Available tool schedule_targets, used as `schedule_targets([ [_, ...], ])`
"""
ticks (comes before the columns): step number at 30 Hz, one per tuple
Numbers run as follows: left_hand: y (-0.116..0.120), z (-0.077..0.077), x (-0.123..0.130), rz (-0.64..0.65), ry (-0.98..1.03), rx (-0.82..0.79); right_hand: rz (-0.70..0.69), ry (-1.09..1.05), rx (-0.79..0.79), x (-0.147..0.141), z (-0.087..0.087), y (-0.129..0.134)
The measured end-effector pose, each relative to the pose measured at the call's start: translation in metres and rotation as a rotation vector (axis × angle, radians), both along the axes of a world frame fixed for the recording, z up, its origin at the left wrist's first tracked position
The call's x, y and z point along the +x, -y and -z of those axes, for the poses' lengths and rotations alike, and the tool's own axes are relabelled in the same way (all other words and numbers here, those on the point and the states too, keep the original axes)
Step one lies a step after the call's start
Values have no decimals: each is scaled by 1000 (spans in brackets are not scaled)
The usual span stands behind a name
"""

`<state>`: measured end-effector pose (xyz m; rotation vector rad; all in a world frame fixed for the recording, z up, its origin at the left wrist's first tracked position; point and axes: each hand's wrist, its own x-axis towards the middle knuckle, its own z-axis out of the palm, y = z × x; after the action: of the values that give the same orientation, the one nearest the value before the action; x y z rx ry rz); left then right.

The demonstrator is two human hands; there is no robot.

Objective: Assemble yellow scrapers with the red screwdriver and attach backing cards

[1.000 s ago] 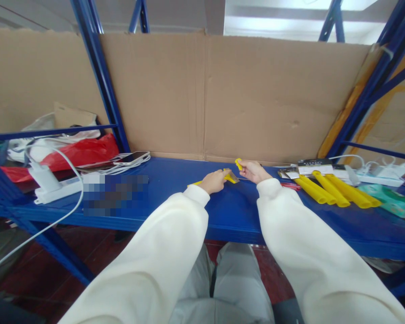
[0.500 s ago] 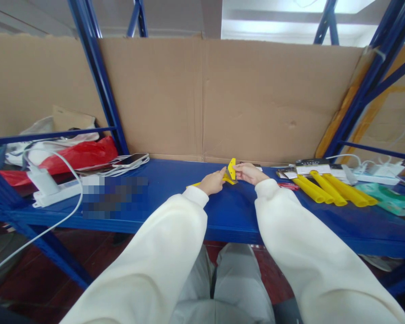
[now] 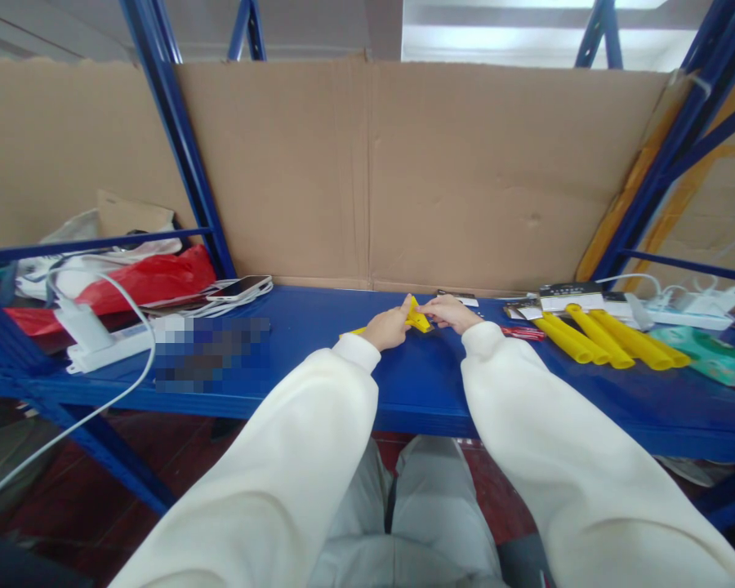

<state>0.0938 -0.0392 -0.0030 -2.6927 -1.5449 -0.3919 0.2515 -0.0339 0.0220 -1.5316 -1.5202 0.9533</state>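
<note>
Near the middle of the blue shelf top (image 3: 318, 314), my left hand (image 3: 387, 328) is closed around a yellow scraper (image 3: 419, 320). Its handle end pokes out to the left of that hand, and its wide head shows between my two hands. My right hand (image 3: 450, 314) comes in from the right, fingers bent, with its fingertips pressed on the head's upper edge. The fingers hide part of the head, and I cannot make out the blade.
Yellow tubular handles (image 3: 618, 335) lie on the right, by carded packages (image 3: 569, 296) and red packets (image 3: 523, 333). A green pack (image 3: 707, 355) is farther right. On the left are a power strip (image 3: 113, 347), a phone (image 3: 245, 287) and a red bag (image 3: 153, 280). Cardboard (image 3: 465, 171) stands behind.
The yellow plate that stood upright in my right fingers is now down against the scraper's head. My right hand has shifted slightly left, and its fingertips press there.
</note>
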Motion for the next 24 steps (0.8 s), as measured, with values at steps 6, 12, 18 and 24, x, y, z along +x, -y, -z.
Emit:
schedule_targets([
  [6,0,1,-1,24,5,29,37,89,10,-1,4,-2],
  [12,2,-1,-3,69,38,49,104,28,-1,-2,10,-7],
  [18,1,-1,-3,43,-36,77,61,17,-38,-2,12,-10],
  [24,2,-2,-4,9,0,64,114,-58,1,-5,14,-12],
])
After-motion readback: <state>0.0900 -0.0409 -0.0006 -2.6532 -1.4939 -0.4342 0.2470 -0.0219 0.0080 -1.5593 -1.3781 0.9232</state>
